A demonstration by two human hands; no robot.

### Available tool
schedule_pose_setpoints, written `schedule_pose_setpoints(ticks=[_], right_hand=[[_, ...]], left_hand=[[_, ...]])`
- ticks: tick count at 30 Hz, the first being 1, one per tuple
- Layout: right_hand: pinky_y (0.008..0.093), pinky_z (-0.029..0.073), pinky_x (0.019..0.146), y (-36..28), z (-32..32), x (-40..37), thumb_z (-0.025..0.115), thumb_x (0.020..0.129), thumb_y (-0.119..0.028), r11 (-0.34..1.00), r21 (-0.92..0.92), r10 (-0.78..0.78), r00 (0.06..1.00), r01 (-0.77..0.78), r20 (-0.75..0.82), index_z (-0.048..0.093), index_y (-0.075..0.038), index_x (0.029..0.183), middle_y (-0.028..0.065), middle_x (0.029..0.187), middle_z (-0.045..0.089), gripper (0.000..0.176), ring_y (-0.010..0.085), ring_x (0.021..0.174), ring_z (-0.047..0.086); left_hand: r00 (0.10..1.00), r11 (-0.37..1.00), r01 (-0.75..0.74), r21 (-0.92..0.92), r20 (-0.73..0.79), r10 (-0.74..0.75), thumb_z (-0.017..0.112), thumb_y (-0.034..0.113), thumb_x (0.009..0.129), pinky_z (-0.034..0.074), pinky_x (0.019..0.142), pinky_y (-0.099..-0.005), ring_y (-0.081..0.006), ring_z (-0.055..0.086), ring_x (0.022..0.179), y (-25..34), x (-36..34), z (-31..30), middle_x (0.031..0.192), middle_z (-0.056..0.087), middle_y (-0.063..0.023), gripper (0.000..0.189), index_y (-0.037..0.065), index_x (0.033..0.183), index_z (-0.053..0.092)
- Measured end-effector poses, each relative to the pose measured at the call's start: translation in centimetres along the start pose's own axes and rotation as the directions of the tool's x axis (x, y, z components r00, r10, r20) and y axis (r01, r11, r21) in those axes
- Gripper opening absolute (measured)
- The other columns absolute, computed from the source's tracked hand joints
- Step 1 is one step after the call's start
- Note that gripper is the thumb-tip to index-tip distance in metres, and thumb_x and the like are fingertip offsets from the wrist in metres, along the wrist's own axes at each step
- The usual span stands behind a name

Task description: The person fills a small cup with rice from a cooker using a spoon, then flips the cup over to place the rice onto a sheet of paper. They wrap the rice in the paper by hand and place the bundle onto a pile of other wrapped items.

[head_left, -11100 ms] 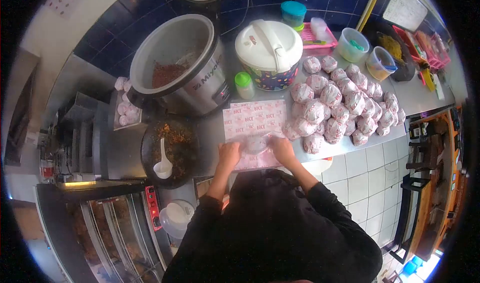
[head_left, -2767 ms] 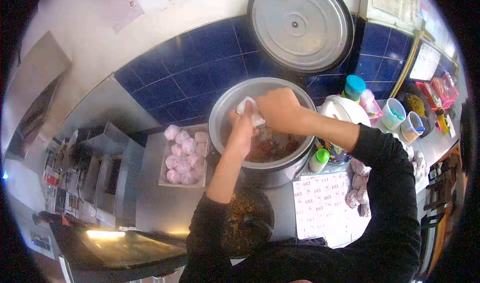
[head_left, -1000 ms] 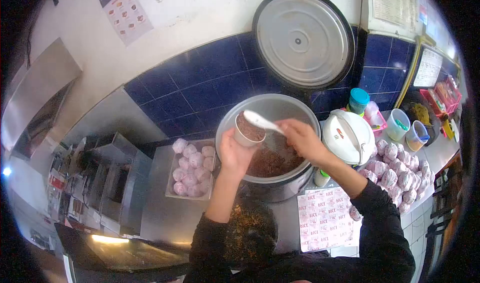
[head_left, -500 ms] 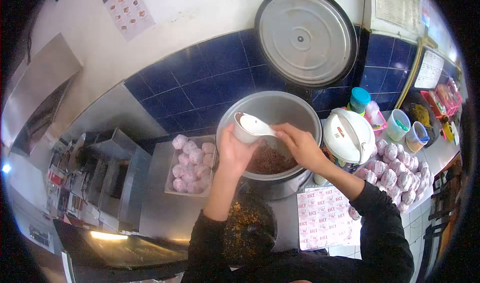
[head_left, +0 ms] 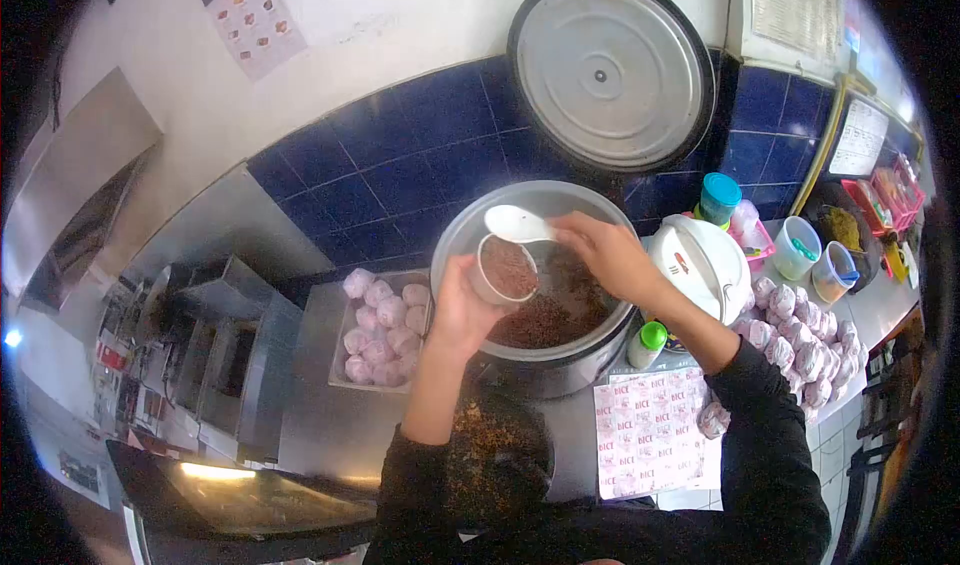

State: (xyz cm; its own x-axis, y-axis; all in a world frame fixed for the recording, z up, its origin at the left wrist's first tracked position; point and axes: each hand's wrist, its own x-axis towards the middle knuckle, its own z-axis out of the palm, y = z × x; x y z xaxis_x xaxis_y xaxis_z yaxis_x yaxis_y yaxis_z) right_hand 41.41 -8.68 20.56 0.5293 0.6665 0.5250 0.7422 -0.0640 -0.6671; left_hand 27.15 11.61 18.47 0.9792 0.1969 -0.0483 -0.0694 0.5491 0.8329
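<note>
My left hand [head_left: 460,317] is wrapped round a small white cup [head_left: 484,287], tilted so its opening faces me. Reddish-brown rice [head_left: 510,267] fills the cup to about its rim. In my right hand [head_left: 618,265] is a white spoon [head_left: 517,224], its bowl just above the cup and apart from it. Both hands are over a big open rice cooker [head_left: 572,195]. More brown rice [head_left: 550,325] lies in the cooker's bottom, partly hidden by the cup and my hands.
Left of the cooker, a tray [head_left: 345,377] holds several pink-wrapped balls. Printed wrapping paper [head_left: 650,435] lies at front right, near a green-capped bottle [head_left: 648,343] and many wrapped bundles [head_left: 800,340]. The cooker's lid [head_left: 605,75] stands raised behind. A dark pan [head_left: 500,455] sits in front.
The spoon has lifted off the cup's mouth, uncovering the rice inside. My left hand has lowered slightly and tipped the cup toward me. My right hand has moved a little right and up.
</note>
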Motion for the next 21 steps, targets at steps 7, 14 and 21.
schedule_pose_setpoints(ticks=[7,14,21], right_hand=[[0.0489,0.056,0.064,0.8,0.1,1.1,0.058,0.1,-0.03,0.756,-0.651,0.134,0.989,-0.065,0.056,0.067,-0.02,0.119,0.0123,0.089,0.074,0.023,0.0327,0.084,0.073],[0.0481,0.052,0.083,8.5,4.8,5.6,0.063,0.095,-0.024,0.403,-0.782,0.345,0.712,0.476,0.611,0.075,-0.017,0.108,0.0107,0.102,0.076,0.019,0.0302,0.095,0.074],[0.0488,0.054,0.085,15.5,11.5,7.1,0.064,0.091,-0.024,0.505,-0.609,0.323,0.52,0.612,0.791,0.077,-0.019,0.103,0.0095,0.103,0.076,0.018,0.0333,0.1,0.072]], left_hand=[[0.984,0.993,-0.059,-0.103,-0.172,0.04,0.042,0.044,0.099,0.054,0.094,-0.0509,-0.0311,0.062,0.122,0.8,-1.4,-3.6,0.135,0.062,-0.0155,0.053,0.008,0.137,0.054],[0.983,0.948,-0.167,-0.271,-0.116,0.14,0.044,0.045,0.099,0.051,0.097,-0.0548,-0.0342,0.059,0.125,0.5,-5.4,-4.9,0.14,0.058,-0.017,0.058,0.006,0.142,0.051],[0.883,0.861,-0.25,0.444,-0.26,0.39,0.042,0.043,0.098,0.052,0.098,-0.0546,-0.0355,0.059,0.126,-0.7,-8.1,-8.1,0.139,0.06,-0.0161,0.058,0.006,0.142,0.052]])
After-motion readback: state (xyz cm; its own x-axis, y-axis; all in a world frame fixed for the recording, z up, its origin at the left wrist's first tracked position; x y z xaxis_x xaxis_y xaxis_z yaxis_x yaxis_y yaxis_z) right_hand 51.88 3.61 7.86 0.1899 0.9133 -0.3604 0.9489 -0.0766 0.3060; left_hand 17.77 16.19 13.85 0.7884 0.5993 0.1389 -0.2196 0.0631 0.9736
